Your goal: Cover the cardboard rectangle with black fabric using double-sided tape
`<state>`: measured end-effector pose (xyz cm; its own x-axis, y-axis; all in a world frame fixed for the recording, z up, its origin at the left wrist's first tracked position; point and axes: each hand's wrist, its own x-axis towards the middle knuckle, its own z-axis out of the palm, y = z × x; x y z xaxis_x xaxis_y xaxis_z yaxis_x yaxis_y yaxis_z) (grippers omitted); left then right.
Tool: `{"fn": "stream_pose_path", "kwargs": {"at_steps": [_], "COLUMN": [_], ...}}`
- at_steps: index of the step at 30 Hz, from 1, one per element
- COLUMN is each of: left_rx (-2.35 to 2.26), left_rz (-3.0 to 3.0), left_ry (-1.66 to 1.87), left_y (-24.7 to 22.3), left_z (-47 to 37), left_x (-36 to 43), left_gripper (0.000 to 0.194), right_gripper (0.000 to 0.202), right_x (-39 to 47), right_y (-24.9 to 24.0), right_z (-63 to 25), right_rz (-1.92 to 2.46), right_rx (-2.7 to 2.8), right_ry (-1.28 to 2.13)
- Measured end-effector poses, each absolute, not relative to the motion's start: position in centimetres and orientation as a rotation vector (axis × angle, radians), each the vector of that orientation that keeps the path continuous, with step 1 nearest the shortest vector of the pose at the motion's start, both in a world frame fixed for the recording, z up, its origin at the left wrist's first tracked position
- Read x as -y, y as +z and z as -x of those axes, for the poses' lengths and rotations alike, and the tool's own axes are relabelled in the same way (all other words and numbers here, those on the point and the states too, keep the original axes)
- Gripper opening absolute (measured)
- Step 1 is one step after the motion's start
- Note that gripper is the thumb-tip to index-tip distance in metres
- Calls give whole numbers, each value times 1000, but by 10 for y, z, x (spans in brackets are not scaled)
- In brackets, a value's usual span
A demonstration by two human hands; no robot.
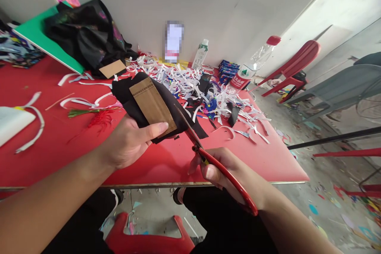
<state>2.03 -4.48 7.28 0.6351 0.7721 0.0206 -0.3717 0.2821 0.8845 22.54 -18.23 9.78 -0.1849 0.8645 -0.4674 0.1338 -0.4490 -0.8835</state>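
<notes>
My left hand point(133, 139) is closed on a piece of black fabric point(125, 93) with a brown cardboard rectangle point(153, 105) lying over it; the thumb presses on the cardboard's lower end. Faint printing runs along the cardboard's upper edge. In my right hand point(223, 168) is a pair of red-handled scissors point(229, 178), the fingers wrapped around the handles. The scissor blades point up and left at the right side of the black fabric, where a strip hangs out to the right of them. Both hands are above the front part of the red table.
White paper strips point(178, 81) heap along the back of the red table point(268, 154). Behind them stand a lit phone point(174, 41), a small carton-like bottle point(200, 54) and a large clear bottle point(253, 65). Black cloth point(89, 35) lies over a green board point(38, 41). Red chairs stand at right.
</notes>
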Motion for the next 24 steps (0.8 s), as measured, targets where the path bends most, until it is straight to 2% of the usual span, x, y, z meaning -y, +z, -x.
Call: {"fn": "stream_pose_path", "kwargs": {"at_steps": [8, 14, 24], "left_rx": [-494, -516, -513], "left_rz": [-1059, -1046, -979], "left_ry": [803, 769, 778], "left_y": [71, 73, 75], "left_z": [-19, -19, -20], "left_x": [44, 46, 47], "left_gripper": [22, 30, 28], "right_gripper": [71, 71, 70], "right_x": [184, 184, 186], "right_y": [99, 104, 100], "right_z": [-222, -220, -225], "right_rz": [1525, 1493, 1427], "right_rx": [1175, 1200, 1282], "right_ry": [1643, 1669, 1667]}}
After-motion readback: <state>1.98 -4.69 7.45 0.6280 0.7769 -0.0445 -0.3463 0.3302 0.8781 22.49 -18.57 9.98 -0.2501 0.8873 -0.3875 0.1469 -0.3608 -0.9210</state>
